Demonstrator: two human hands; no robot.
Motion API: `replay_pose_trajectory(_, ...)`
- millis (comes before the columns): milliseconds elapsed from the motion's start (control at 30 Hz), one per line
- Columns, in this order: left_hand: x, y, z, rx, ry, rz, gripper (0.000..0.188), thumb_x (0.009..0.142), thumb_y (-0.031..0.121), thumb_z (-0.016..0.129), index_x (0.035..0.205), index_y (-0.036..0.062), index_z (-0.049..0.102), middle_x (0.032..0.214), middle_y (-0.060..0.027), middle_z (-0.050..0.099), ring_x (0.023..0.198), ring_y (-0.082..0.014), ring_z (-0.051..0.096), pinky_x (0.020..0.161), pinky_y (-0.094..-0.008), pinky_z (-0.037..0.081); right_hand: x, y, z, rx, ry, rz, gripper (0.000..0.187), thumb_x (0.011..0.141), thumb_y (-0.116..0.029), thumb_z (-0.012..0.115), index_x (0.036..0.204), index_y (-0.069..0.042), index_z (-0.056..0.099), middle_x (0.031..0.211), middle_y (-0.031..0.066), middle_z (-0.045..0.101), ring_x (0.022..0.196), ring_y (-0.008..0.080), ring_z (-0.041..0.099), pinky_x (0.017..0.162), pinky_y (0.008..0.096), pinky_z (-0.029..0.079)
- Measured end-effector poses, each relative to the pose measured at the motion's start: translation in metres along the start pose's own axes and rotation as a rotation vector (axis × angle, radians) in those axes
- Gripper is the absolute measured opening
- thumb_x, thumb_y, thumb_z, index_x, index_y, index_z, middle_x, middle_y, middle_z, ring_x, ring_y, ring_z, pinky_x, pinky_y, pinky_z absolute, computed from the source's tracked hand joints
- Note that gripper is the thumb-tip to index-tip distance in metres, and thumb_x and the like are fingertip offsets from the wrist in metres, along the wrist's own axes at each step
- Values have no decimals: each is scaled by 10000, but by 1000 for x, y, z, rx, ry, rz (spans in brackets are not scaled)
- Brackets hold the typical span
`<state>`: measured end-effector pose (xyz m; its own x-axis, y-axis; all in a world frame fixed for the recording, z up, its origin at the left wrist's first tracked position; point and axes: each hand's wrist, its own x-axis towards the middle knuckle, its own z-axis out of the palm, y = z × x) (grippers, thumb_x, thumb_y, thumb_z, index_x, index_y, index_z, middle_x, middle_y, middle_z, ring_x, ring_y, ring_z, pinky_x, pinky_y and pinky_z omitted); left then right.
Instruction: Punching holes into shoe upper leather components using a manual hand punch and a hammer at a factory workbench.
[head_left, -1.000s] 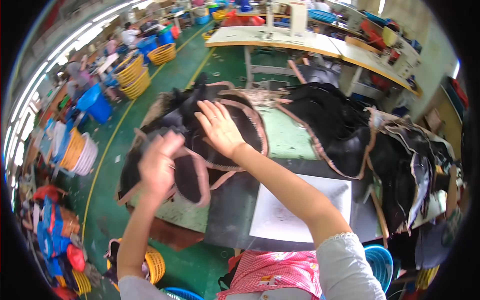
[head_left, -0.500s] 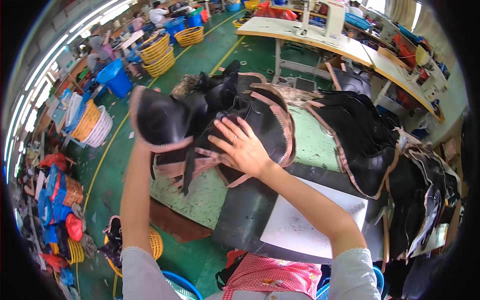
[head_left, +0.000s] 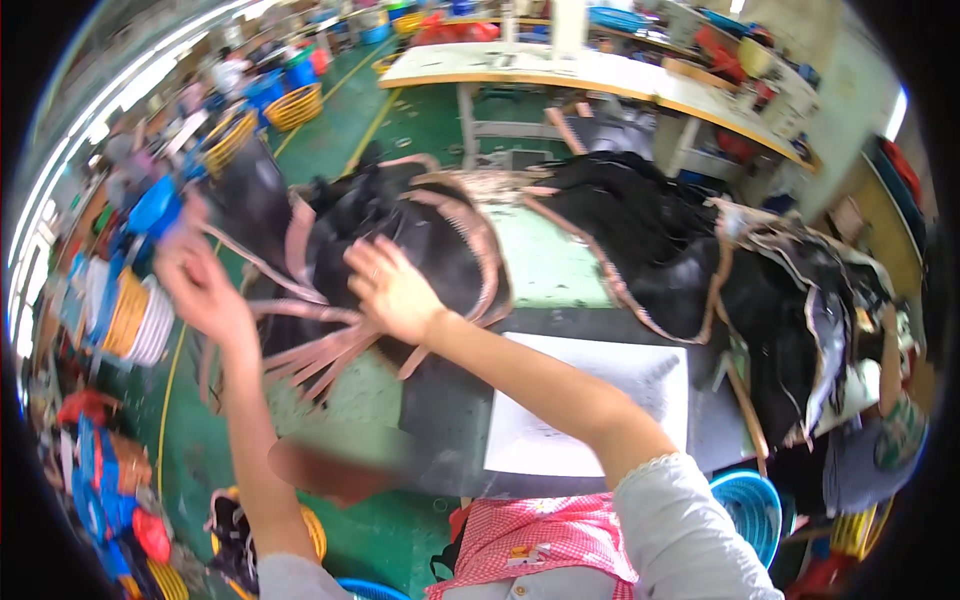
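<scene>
Black leather-like pieces [head_left: 440, 255] with pinkish-tan zigzag edges lie heaped on the pale green table [head_left: 540, 250]. My right hand [head_left: 392, 292] rests flat on this heap with its fingers spread. At the heap's left side, a black panel [head_left: 250, 195] with a pinkish edge stands up and tilts leftward. My left hand [head_left: 203, 285] is beside that panel, out past the table's left edge. Motion smears its fingers, so whether they touch the panel does not show. Several pinkish strips [head_left: 335, 350] fan out below the heap toward me.
A white board [head_left: 590, 395] lies on a dark mat [head_left: 440, 440] before me. More black pieces [head_left: 640, 240] are piled at right, near another person's arm [head_left: 890, 365]. Beyond stands a long white worktable [head_left: 560, 65]. Baskets [head_left: 150, 320] stand at left; a blue basket [head_left: 750, 515] is near my right elbow.
My left hand has swung leftward and come out from behind the black panel, which now leans farther left and away. My right hand stays on the heap. The whole view has shifted.
</scene>
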<state>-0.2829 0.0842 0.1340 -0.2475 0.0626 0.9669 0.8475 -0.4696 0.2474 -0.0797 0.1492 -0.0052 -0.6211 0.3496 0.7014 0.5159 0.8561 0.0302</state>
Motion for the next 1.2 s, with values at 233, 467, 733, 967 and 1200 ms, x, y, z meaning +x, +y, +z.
replay_pose_trajectory(233,-161,-66,1,30,-548,-641,350,815,-1,729,1096,-38,523,834,-97,495,759,-219,525,723,-294,468,-119,48,-142,189,-188,239,289,799,-139,690,1071,-79,613,1074,75,672,1021,261,646,884,428,499)
replay_pose_trajectory(467,-161,-71,6,-97,-359,-517,332,868,-4,714,1081,-75,469,942,-51,445,816,-102,439,690,-211,415,-13,-35,-99,626,-164,631,1079,769,-396,780,1539,-74,97,1444,308,392,1092,454,612,885,485,540)
replay_pose_trajectory(733,-168,-50,-33,153,-804,184,198,810,33,600,1006,7,616,955,-211,492,921,-435,497,785,-517,438,82,-21,-84,559,384,-143,462,696,-39,663,1157,-73,644,1451,272,420,1320,424,457,1055,446,433)
replay_pose_trajectory(967,-124,-20,-43,-304,-902,-270,115,641,-90,459,726,-16,440,1133,-152,476,914,-245,484,765,-304,409,-75,152,-177,-457,-54,543,832,729,-356,818,1385,-16,437,1442,177,430,1355,327,398,1124,475,313)
replay_pose_trajectory(1200,-155,12,27,-106,-841,-56,138,726,22,609,838,-11,534,1113,-171,527,1051,-350,512,934,-418,409,-181,200,-255,-958,-600,723,835,596,-479,873,1196,-5,536,1272,180,593,1331,288,448,1180,478,204)
